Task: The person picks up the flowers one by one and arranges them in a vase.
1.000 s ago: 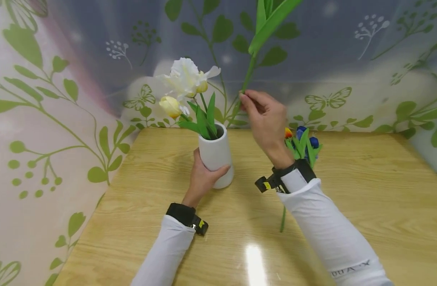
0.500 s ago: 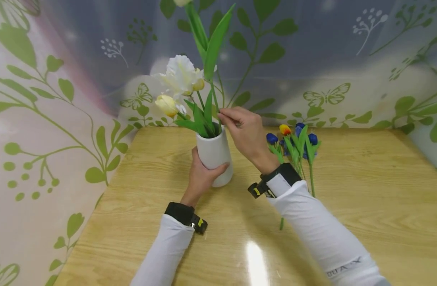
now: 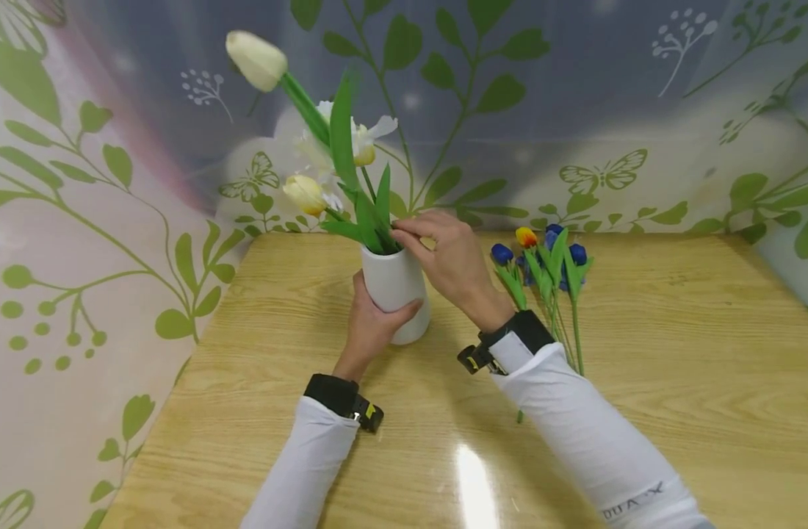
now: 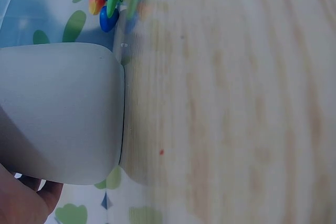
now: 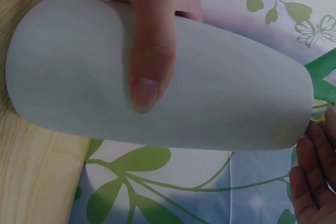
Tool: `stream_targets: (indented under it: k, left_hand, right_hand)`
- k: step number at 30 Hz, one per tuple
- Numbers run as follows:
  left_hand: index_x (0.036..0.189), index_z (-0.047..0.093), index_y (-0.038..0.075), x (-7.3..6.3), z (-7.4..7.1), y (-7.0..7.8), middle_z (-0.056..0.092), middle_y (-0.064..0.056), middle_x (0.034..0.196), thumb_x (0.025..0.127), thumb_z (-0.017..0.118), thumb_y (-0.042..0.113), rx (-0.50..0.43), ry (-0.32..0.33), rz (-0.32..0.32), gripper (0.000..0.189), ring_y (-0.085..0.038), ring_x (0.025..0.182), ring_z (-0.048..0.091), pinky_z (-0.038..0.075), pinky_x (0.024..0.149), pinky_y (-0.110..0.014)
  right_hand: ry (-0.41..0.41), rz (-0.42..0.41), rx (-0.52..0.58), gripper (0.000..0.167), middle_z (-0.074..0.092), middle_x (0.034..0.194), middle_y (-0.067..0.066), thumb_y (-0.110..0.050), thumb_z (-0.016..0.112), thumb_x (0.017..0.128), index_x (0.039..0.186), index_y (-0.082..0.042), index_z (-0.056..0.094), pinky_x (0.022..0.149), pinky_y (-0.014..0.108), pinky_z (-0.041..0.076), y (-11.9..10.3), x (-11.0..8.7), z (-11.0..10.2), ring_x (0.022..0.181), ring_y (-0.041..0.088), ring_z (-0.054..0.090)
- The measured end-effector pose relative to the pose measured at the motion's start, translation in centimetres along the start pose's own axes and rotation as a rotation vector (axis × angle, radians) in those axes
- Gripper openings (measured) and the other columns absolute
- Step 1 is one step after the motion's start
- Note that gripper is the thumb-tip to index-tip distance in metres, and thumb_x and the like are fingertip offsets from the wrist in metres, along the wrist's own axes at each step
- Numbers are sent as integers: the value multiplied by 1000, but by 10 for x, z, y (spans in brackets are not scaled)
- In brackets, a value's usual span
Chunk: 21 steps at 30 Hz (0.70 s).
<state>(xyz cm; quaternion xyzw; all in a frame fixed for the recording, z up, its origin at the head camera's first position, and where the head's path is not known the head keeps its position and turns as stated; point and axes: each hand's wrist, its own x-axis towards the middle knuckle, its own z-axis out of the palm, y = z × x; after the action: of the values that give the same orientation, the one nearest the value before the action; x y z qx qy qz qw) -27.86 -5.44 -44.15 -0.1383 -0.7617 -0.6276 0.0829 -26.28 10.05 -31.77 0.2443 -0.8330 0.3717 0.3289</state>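
A white vase (image 3: pixel 394 283) stands on the table, and my left hand (image 3: pixel 371 323) grips its side with the thumb across the front. In the right wrist view that thumb lies over the vase (image 5: pixel 226 87). At the vase mouth my right hand (image 3: pixel 453 257) pinches the stem of a white tulip (image 3: pixel 257 60); the stem's lower end is hidden by the mouth and other leaves. The tulip leans left, its long green leaf (image 3: pixel 342 132) rising beside it. Pale yellow tulips (image 3: pixel 305 195) and a white ruffled flower, partly hidden behind the tulip, are in the vase.
Right of my right hand lie several artificial tulips, among them a blue tulip (image 3: pixel 502 254) and an orange-yellow tulip (image 3: pixel 526 236); my right forearm covers part of their stems. A patterned cloth backdrop (image 3: pixel 602 184) rises behind the wooden table (image 3: pixel 695 353).
My right hand has moved left and down to the vase mouth with the tulip, whose stem end went into the vase. The bloom has tilted left into view. My left hand stays on the vase.
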Motion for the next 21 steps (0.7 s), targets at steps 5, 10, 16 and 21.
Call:
stream_targets:
  k: [5,10,16,21]
  left_hand:
    - [140,26,12,-1,3,0,51,-8,123,72,84,31,16,-3,4,91,-25,107,54,45,87,-45]
    - [140,26,12,0,3,1,50,-9,123,72,85,29,24,2,-1,91,-25,108,53,44,88,-45]
    - [141,23,12,1,2,3,48,-11,126,73,85,25,9,-21,-38,92,-25,111,51,42,92,-44]
    - [142,22,7,0,0,8,47,-17,128,74,84,18,7,-28,-47,92,-29,113,50,41,93,-45]
  right_hand:
    - [10,83,63,18,71,99,6,-17,68,90,103,-6,74,82,33,49,2,-7,-4,96,19,62]
    - [49,145,128,19,70,99,5,-18,66,92,104,-5,74,82,32,49,8,-16,-9,93,16,62]
    - [94,187,143,19,69,94,6,-17,65,93,103,-4,73,79,34,49,18,-30,-14,85,17,62]
    - [102,222,145,18,70,92,5,-17,66,92,102,-5,74,74,36,50,29,-40,-16,83,17,63]
